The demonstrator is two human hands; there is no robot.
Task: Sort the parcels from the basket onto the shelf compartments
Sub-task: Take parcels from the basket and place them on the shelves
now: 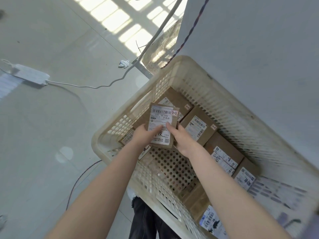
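Head view: cream basket (224, 109) holds several brown parcels (198, 125) along its far wall. Held parcel (162, 125) hangs above the basket's left end, long axis pointing away from the person. Left hand (144, 135) and right hand (183, 138) pinch its near end from either side, thumbs on the label. Red tag 2-2 (174, 113) sits at its far corner. Shelf not in view.

Held parcel (162, 125) tag reads "2-2"

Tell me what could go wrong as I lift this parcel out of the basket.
The left hand and right hand grip only the near end of the parcel, so it may tip and drop back into the basket. The dark wire lies on the floor near your feet; you might trip when turning.
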